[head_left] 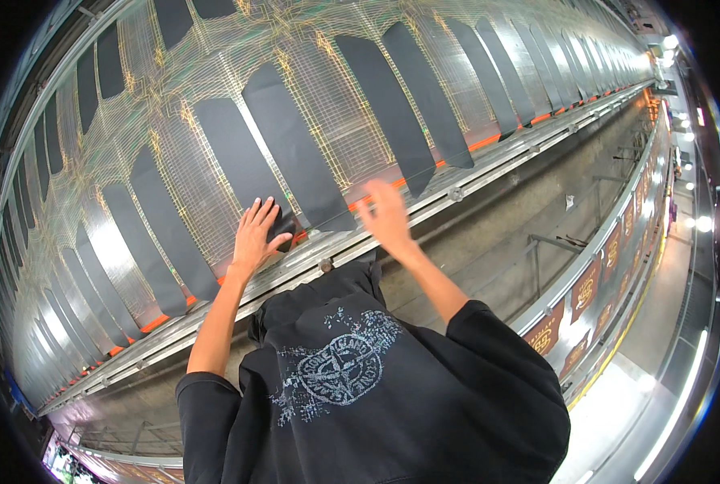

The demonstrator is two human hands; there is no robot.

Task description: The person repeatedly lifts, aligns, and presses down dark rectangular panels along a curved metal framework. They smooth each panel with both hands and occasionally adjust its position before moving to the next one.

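Note:
My left hand (253, 236) lies with spread fingers on the near end of a dark fabric panel (229, 149), close to the long table's front edge. Immediately to its right is a second dark panel (291, 141), whose lower end reaches the table edge between my hands. My right hand (386, 216) is over the edge, right of that second panel and left of a third dark panel (382, 105). Motion blurs its fingers, so I cannot make out anything in them.
More dark panels (166, 214) lie in rows along the long shiny table (118, 250), between yellow and green grid lines. An orange strip (482, 143) and a metal rail (521, 156) run along its front edge. Past a gap on the right, a brown-patterned printing surface (590, 282) curves alongside.

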